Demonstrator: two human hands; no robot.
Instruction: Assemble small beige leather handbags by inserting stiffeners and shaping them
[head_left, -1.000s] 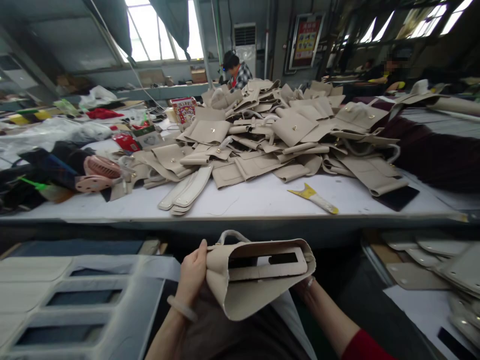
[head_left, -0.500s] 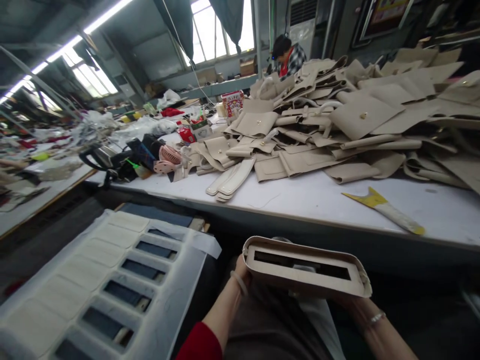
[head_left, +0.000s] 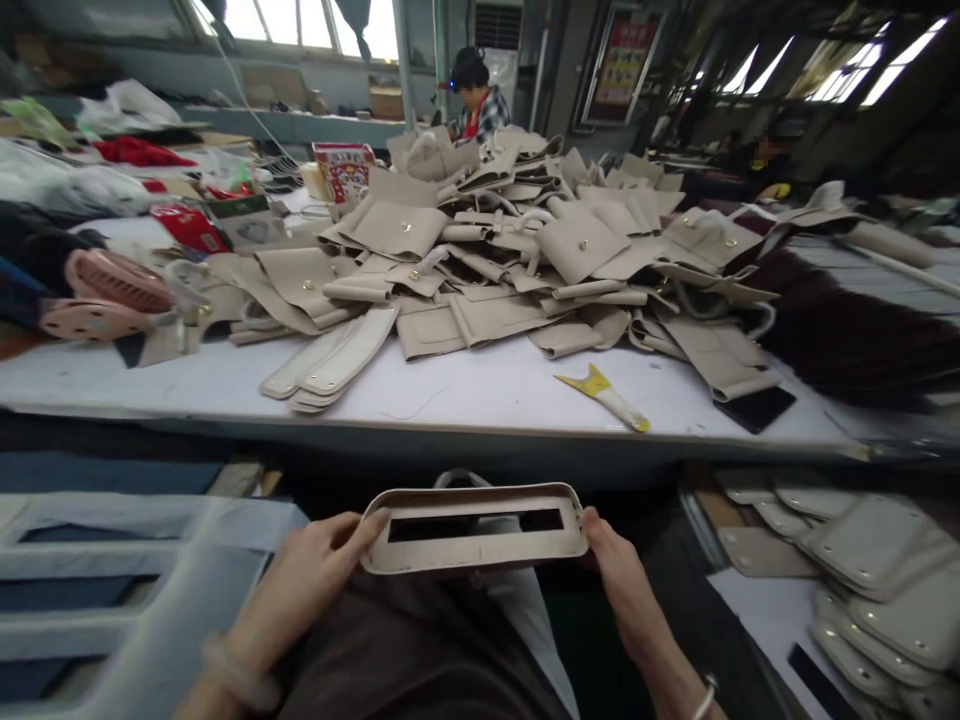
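Held over my lap is a beige leather bag piece (head_left: pixel 465 556), its raised rim running around a flat face with a long rectangular slot. At its left end my left hand (head_left: pixel 319 560) grips the edge, thumb on top near the slot. The opposite end is held by my right hand (head_left: pixel 619 570), with its thumb against the rim and the other fingers mostly hidden. A pale handle loop (head_left: pixel 461 479) shows behind the far edge. Below it, a pale grey strip of material (head_left: pixel 525 620) lies across my dark apron.
Beige bag pieces (head_left: pixel 495 320) are heaped across the white table (head_left: pixel 480 400). Near its front lie light straps (head_left: pixel 337 360), a yellow-tipped scraper (head_left: pixel 604 397) and a black phone (head_left: pixel 756 407). Flap pieces (head_left: pixel 862 545) are stacked at right; a white-covered rack (head_left: pixel 172 560) stands left. A person (head_left: pixel 484 105) sits beyond.
The view has swung to the right, showing the stacked flap pieces. The bag piece, tilted before, is nearly level, and both hands show more clearly at its ends.
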